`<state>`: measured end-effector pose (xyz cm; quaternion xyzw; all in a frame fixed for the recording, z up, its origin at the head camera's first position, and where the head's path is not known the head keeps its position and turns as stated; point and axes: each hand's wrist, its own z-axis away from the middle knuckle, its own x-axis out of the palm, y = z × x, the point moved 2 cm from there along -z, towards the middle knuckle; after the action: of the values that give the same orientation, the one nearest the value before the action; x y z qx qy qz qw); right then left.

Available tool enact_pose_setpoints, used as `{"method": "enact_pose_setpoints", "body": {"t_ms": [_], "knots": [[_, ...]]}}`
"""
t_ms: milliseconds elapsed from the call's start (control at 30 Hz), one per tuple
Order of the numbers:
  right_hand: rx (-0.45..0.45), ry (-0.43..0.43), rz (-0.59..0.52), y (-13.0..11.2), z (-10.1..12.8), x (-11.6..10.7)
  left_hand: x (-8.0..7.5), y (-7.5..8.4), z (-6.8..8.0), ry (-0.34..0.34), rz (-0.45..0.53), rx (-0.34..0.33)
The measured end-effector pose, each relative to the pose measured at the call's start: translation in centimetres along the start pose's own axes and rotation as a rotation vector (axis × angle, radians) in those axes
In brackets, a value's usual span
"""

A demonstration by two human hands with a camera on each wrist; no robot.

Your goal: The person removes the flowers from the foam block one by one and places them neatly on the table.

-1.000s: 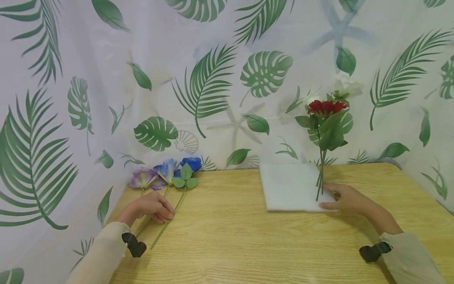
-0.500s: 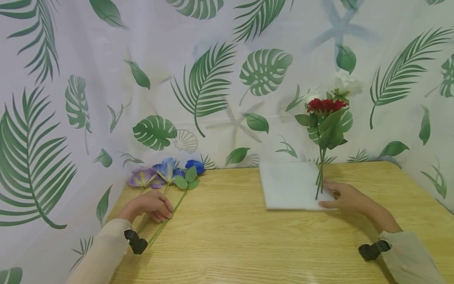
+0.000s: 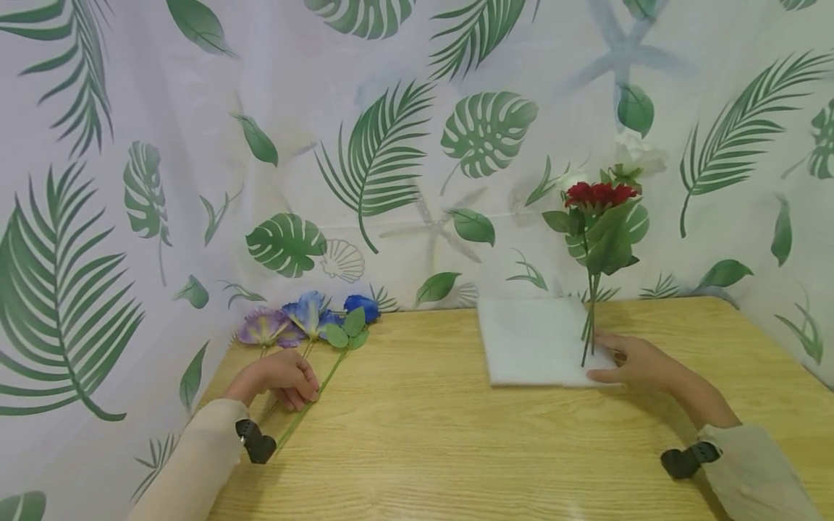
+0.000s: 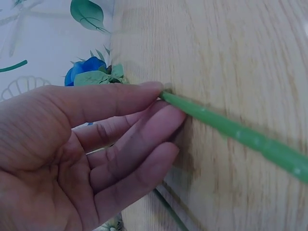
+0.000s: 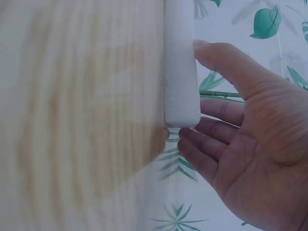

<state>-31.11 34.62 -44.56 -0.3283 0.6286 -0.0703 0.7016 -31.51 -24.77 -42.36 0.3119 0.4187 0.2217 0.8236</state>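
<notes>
My left hand (image 3: 287,376) pinches the green stem (image 4: 240,132) of an artificial blue rose (image 3: 363,307) between thumb and fingertips, close over the wooden table. The other fingers are loosely bent. Beside the rose lie a purple flower (image 3: 260,327) and a light blue flower (image 3: 308,315), their stems partly hidden by this hand. On the right, my right hand (image 3: 641,365) holds the corner of a white foam block (image 3: 531,347), thumb on its face and fingers bent at its edge. A red flower (image 3: 599,194) and white flowers (image 3: 635,155) stand upright, stems in the foam.
The wooden table (image 3: 443,441) carries everything. A white curtain (image 3: 404,58) printed with green leaves hangs right behind the table and along its left side. Each sleeve has a small black camera (image 3: 691,461) strapped at the wrist.
The blue rose's head has shifted slightly to the right and its stem has turned a little in my left hand. My right hand, the foam and the standing flowers stay put.
</notes>
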Motion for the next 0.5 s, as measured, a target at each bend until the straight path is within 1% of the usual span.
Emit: {"method": "enact_pose_setpoints", "body": {"t_ms": [67,200,367,500], "knots": [[-0.002,0.001,0.005,0.11,0.02,0.05,0.11,-0.04,-0.17,0.017,-0.015,-0.017],[-0.003,0.006,0.016,0.37,-0.03,0.14,0.23,0.07,-0.27,0.027,-0.038,-0.043],[0.006,0.002,0.015,0.52,-0.11,0.22,0.17,0.17,-0.27,0.027,-0.054,-0.072],[0.010,-0.002,0.010,0.52,-0.09,0.20,0.13,0.20,-0.32,0.022,-0.055,-0.083]]}}
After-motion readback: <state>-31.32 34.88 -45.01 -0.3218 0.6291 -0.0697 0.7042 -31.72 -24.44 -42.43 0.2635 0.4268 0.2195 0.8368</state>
